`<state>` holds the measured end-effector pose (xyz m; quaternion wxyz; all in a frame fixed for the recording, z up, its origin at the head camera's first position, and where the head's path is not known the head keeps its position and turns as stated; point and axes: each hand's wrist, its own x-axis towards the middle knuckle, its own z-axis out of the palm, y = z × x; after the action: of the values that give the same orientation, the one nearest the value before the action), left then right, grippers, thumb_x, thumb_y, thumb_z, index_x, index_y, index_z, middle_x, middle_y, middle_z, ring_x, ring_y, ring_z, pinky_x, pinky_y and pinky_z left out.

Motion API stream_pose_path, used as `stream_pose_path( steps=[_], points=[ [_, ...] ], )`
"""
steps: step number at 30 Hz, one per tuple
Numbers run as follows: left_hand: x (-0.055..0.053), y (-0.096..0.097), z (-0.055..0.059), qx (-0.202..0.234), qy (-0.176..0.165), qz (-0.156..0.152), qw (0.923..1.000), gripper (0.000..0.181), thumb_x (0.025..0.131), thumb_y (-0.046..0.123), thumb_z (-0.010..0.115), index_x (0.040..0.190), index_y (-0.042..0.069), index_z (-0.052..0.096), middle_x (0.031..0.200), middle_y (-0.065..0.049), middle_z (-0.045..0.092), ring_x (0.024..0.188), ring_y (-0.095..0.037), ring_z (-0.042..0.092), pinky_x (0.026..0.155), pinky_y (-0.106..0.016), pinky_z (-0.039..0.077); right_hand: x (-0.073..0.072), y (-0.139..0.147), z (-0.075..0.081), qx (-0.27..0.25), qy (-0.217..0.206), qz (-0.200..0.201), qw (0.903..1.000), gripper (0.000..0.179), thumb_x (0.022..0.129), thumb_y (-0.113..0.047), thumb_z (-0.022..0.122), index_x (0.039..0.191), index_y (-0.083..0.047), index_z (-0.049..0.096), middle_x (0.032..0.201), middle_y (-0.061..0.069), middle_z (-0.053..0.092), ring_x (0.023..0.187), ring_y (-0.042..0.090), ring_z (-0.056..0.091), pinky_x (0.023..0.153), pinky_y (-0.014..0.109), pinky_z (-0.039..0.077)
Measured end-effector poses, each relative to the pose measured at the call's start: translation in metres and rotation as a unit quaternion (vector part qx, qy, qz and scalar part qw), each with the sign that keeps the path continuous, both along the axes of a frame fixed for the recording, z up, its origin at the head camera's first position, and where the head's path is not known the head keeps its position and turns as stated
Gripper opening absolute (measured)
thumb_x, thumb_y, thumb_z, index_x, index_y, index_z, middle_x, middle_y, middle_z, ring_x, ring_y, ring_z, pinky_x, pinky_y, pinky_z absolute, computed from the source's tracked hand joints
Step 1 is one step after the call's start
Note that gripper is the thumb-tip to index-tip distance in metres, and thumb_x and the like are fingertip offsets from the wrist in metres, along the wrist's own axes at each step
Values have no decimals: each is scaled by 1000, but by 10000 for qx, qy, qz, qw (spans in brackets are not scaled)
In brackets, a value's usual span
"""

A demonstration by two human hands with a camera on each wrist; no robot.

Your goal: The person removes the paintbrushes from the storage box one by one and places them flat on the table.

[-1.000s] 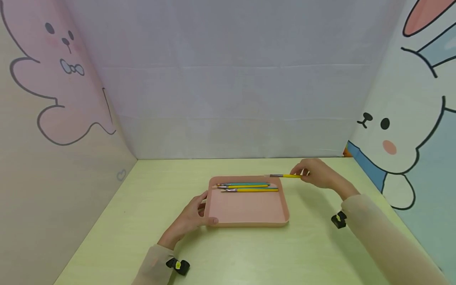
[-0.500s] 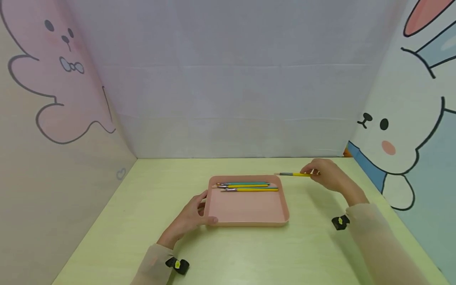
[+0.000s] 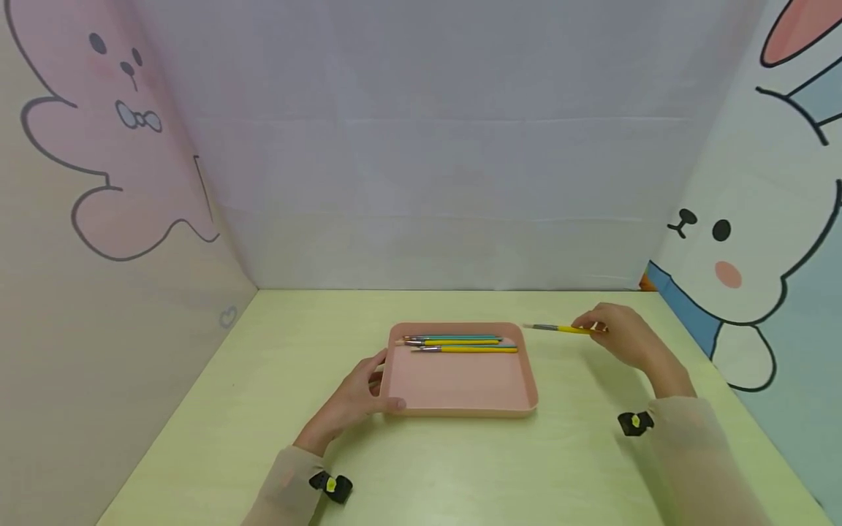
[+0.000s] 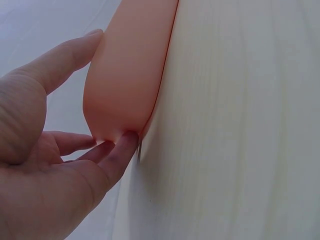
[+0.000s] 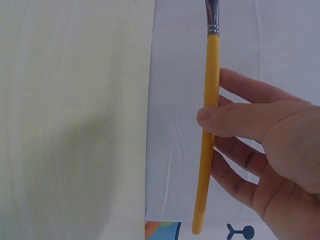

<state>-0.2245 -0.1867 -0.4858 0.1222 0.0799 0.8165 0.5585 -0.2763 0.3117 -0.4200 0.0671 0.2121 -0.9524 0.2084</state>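
Observation:
A shallow pink tray (image 3: 460,387) lies on the table with several thin paintbrushes (image 3: 463,350), yellow and teal handled, along its far side. My left hand (image 3: 351,398) holds the tray's left end, thumb on the near rim and fingers around the far-left side; in the left wrist view the fingertips press the tray's outer wall (image 4: 125,65). To the right of the tray, above the table, my right hand (image 3: 625,336) pinches a yellow paintbrush (image 5: 210,90) between thumb and fingers. Its metal ferrule and pale bristles point left, toward the tray's far-right corner.
The pale wood-grain table (image 3: 460,475) ends at a white cloth backdrop (image 3: 427,183). Side panels with a cartoon bear (image 3: 138,175) and a cartoon rabbit (image 3: 737,190) stand left and right.
My right hand has moved right with the paintbrush, away from over the tray's far-right corner, and slightly nearer. My left hand stays on the tray; the brushes in it lie as before.

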Motion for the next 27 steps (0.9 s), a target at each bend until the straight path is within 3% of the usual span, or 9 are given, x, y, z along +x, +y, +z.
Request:
stream_pose_path(
  steps=[15, 27],
  points=[
    [0, 4, 0, -35, 6, -77, 10000, 108, 82, 24, 95, 169, 19, 32, 167, -14, 34, 144, -38, 50, 117, -56, 43, 12, 12, -13, -95, 391, -195, 9990, 31, 88, 14, 77, 111, -6, 82, 97, 7, 73, 86, 27, 67, 78, 48, 58],
    [2, 4, 3, 25, -13, -110, 9999, 109, 82, 21, 95, 169, 17, 30, 167, -16, 33, 143, -38, 51, 116, -55, 45, 10, 18, -21, -103, 299, -220, 9993, 30, 87, 14, 77, 111, -4, 81, 97, 8, 73, 87, 29, 68, 79, 50, 59]
  ],
)
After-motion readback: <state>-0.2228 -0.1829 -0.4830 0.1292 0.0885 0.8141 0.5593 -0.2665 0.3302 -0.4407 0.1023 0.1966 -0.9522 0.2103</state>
